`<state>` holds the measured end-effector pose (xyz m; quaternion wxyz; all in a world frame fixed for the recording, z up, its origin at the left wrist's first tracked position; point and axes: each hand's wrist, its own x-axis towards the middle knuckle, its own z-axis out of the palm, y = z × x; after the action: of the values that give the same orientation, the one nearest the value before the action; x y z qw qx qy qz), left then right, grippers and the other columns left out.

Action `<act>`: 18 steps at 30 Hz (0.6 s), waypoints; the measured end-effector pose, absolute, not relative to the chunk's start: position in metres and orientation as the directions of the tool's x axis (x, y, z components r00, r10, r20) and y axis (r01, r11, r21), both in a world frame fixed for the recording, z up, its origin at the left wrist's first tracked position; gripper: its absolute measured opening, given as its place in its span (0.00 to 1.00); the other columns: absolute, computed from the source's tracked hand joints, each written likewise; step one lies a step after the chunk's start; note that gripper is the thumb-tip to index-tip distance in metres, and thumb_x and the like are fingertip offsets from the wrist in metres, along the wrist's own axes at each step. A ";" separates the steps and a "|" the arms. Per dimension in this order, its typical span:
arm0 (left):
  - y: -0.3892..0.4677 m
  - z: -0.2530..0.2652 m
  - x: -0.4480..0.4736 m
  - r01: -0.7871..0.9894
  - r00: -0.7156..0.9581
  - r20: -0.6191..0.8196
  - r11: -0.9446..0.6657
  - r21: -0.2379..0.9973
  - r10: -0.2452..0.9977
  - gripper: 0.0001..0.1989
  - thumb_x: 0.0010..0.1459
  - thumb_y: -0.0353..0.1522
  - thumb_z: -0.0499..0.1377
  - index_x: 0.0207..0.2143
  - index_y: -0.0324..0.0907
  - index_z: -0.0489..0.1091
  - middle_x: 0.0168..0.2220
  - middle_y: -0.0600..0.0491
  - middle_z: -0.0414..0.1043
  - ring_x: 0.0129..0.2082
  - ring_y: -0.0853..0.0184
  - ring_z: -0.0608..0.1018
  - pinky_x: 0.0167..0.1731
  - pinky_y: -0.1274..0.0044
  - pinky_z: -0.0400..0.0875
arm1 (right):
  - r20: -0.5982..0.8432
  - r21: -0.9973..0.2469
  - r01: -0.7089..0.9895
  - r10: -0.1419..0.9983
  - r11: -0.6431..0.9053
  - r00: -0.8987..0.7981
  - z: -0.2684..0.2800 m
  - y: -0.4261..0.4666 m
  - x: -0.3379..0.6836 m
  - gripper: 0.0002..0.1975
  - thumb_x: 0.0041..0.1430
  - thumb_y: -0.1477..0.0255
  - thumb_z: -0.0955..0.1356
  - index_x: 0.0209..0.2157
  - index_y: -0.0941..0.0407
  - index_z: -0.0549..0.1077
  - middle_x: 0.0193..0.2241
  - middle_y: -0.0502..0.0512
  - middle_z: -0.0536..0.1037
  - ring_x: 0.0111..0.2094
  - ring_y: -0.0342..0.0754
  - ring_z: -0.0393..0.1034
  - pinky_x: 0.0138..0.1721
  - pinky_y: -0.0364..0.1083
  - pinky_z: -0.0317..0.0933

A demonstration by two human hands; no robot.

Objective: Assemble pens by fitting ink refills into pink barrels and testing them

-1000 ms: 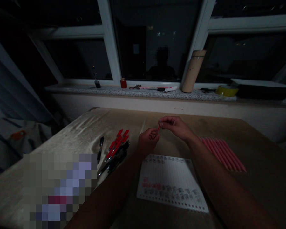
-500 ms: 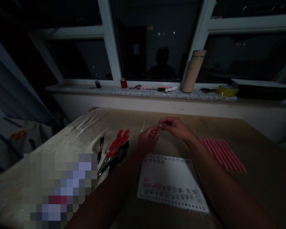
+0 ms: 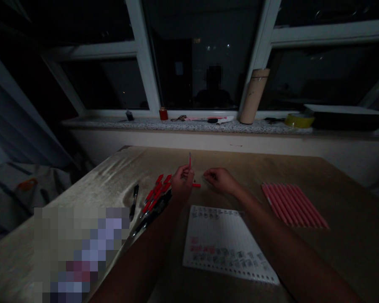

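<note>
My left hand (image 3: 182, 182) is closed around a slim red pen (image 3: 190, 161), which stands upright above the fingers with its pale end up. A short bright red piece (image 3: 196, 185), perhaps a cap, shows at the right edge of that hand; whether it is held or lies on the table I cannot tell. My right hand (image 3: 220, 180) is a little to the right, its fingers curled together low over the table; what is in them, if anything, is hidden. Left of my left hand lie several red pens (image 3: 158, 189) and several black pens (image 3: 154, 212).
A lined notepad (image 3: 224, 244) with red and black marks lies between my forearms. Several pink pencils (image 3: 293, 204) lie in a row at the right. A single black pen (image 3: 134, 202) lies at the left. A tan flask (image 3: 254, 97) and yellow tape (image 3: 299, 120) stand on the windowsill.
My hands have come apart. The left has moved left with the pen, now upright; the right has let go of it and come lower. The red piece has come into view.
</note>
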<state>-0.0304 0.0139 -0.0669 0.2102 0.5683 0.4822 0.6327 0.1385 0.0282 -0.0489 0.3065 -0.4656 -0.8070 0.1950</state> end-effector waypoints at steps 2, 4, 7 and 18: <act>0.015 -0.069 -0.031 0.239 -0.286 0.474 -0.417 0.877 0.833 0.12 0.53 0.35 0.55 0.37 0.38 0.69 0.25 0.54 0.70 0.24 0.72 0.73 0.26 0.81 0.69 | 0.306 -0.547 0.668 0.863 0.505 -0.402 -0.048 0.030 0.133 0.10 0.53 0.75 0.63 0.32 0.59 0.76 0.28 0.55 0.78 0.27 0.44 0.68 0.31 0.41 0.57; 0.016 -0.071 -0.032 0.214 -0.292 0.446 -0.397 0.893 0.846 0.12 0.53 0.35 0.54 0.37 0.37 0.68 0.25 0.54 0.71 0.24 0.72 0.73 0.24 0.82 0.68 | 0.273 -0.486 0.710 0.860 0.509 -0.430 -0.045 0.033 0.126 0.10 0.52 0.75 0.63 0.31 0.59 0.77 0.28 0.55 0.78 0.27 0.44 0.68 0.30 0.41 0.56; 0.016 -0.073 -0.034 0.210 -0.275 0.434 -0.387 0.898 0.858 0.12 0.53 0.35 0.54 0.37 0.37 0.68 0.25 0.53 0.71 0.24 0.72 0.74 0.25 0.82 0.67 | 0.195 -0.400 0.761 0.859 0.510 -0.474 -0.041 0.039 0.115 0.11 0.53 0.73 0.63 0.31 0.58 0.77 0.28 0.56 0.78 0.28 0.44 0.68 0.30 0.41 0.55; 0.013 -0.077 -0.028 0.235 -0.231 0.438 -0.387 0.892 0.869 0.12 0.53 0.35 0.53 0.37 0.38 0.69 0.25 0.54 0.71 0.24 0.72 0.73 0.25 0.81 0.67 | 0.108 -0.314 0.813 0.870 0.489 -0.481 -0.048 0.030 0.108 0.09 0.52 0.69 0.67 0.24 0.57 0.76 0.25 0.59 0.78 0.26 0.46 0.69 0.27 0.42 0.53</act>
<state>-0.0282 0.0132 -0.0766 0.2585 0.5638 0.4894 0.6130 0.1079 0.0301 -0.0482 0.1273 -0.4930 -0.8535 0.1106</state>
